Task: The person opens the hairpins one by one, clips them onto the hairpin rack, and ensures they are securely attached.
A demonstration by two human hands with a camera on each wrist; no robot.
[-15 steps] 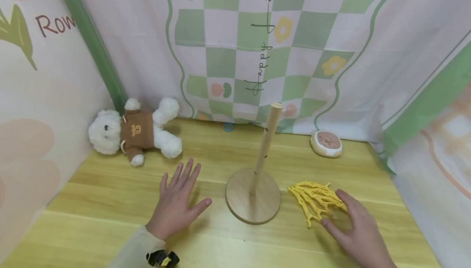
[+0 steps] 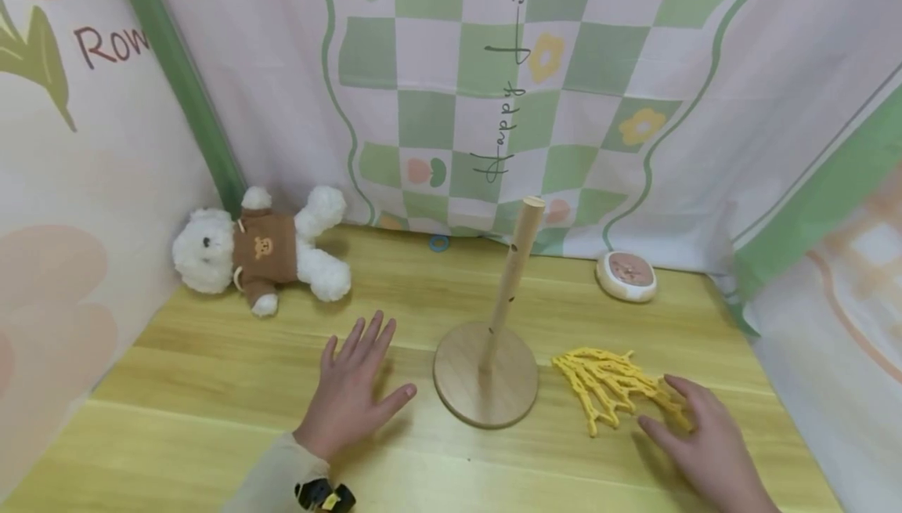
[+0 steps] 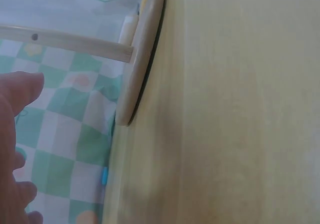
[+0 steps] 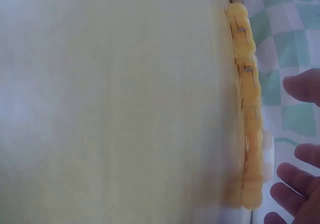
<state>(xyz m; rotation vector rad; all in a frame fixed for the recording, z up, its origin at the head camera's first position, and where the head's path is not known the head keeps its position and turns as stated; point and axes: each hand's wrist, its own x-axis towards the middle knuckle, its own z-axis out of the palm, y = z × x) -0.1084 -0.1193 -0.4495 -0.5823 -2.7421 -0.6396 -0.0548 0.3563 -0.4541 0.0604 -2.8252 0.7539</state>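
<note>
A yellow, coral-like branching piece [image 2: 599, 380] lies flat on the table, right of the wooden stand. Over its right end hovers my right hand [image 2: 715, 442], thumb and fingers apart. The right wrist view shows the yellow piece [image 4: 251, 149] edge-on along the tabletop, with a gap between it and the fingers [image 4: 292, 179]. The stand has a round base [image 2: 458, 399] and an upright pole [image 2: 517, 254] with small holes. Left of that base, my left hand [image 2: 352, 403] is spread palm down and holds nothing. Its thumb [image 3: 25, 89] appears near the pole in the left wrist view.
A white plush toy in a brown shirt [image 2: 271, 251] lies at the back left. A small blue ring [image 2: 438, 243] sits by the rear curtain [image 2: 423, 121]. At the back right stands a white, rounded device [image 2: 627, 276] with a pinkish-brown top.
My right hand has drawn back a little to the right, uncovering more of the yellow piece's right end. The left hand has shifted slightly right, towards the stand.
</note>
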